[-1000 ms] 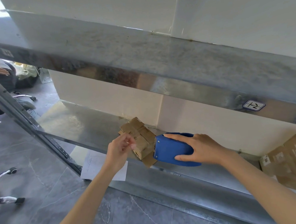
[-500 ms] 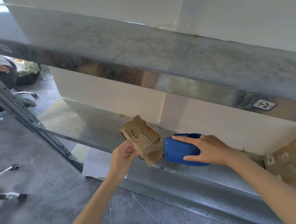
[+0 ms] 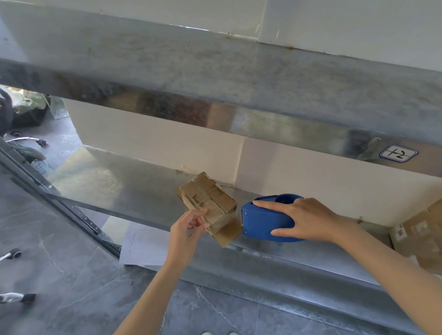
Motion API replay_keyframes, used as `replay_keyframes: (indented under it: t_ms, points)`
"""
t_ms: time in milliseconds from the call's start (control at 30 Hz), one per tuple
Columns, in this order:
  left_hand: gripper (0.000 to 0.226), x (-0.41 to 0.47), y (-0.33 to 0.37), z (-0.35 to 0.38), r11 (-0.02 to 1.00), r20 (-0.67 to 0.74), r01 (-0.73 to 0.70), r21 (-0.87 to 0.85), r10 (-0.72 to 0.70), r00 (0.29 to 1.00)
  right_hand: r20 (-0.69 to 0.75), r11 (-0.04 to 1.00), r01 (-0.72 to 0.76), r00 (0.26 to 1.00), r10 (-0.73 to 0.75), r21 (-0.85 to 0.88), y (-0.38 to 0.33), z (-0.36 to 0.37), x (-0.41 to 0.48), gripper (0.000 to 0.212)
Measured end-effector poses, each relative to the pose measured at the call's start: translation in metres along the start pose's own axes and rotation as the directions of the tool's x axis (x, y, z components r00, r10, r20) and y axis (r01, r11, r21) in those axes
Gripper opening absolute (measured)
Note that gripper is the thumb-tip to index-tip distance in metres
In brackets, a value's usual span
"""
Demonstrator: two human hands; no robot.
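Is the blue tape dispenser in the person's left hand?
No, the right hand grips the blue tape dispenser, while the left hand holds the small cardboard box beside it.

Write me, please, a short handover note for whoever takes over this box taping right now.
Left hand: holds the small cardboard box by its near side, on the metal shelf.
Right hand: grips the blue tape dispenser, cutter end beside the box's right end.
Done: glossy tape seems to cover the box top.
Left to do: an end flap sticks out; probably tape it down and cut.
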State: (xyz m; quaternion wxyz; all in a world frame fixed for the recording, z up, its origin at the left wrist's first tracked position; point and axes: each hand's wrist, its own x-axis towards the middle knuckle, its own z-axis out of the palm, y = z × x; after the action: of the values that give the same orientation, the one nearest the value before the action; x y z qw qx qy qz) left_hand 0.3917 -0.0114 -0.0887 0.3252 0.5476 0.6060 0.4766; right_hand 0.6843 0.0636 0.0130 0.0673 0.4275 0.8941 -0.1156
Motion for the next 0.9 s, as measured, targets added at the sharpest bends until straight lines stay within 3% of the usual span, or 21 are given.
replay_keyframes:
  t_ms: [133,267,500,567,633,700,800,900]
  points:
    - [0.032,0.006,-0.004,-0.002,0.999,0.044,-0.008,0.035,0.007,0.999,0.003,1.000,-0.009,1.000,0.009,-0.004,-0.001,-0.001,0.001,0.076]
    - [0.011,0.012,-0.011,-0.007,0.970,0.072,-0.118,0.212,0.105,0.992,-0.015,1.000,-0.011,1.000,0.010,-0.029,-0.003,-0.005,0.001,0.076]
    - [0.036,0.032,-0.011,-0.012,0.874,0.106,-0.268,0.405,0.247,0.963,-0.027,0.998,-0.031,0.999,0.029,-0.059,0.001,-0.009,0.004,0.073]
    - [0.033,0.038,-0.008,-0.017,0.828,0.151,-0.323,0.458,0.285,0.946,-0.021,0.997,-0.037,0.999,0.036,-0.072,0.001,-0.010,0.006,0.072]
    - [0.018,0.045,-0.006,-0.021,0.806,0.211,-0.386,0.449,0.325,0.922,-0.023,0.996,-0.039,0.999,0.037,-0.086,0.002,-0.010,0.007,0.071]
    - [0.007,0.051,-0.005,-0.024,0.852,0.258,-0.383,0.357,0.304,0.917,-0.016,0.995,-0.040,0.999,0.039,-0.090,0.002,-0.011,0.008,0.071]
    - [0.010,0.054,-0.003,-0.027,0.937,0.290,-0.272,0.218,0.204,0.935,-0.007,0.994,-0.041,0.999,0.041,-0.098,0.002,-0.011,0.009,0.070]
    - [0.010,0.050,-0.004,-0.026,0.948,0.291,-0.231,0.220,0.163,0.943,-0.010,0.994,-0.040,0.999,0.039,-0.104,0.002,-0.010,0.010,0.070]
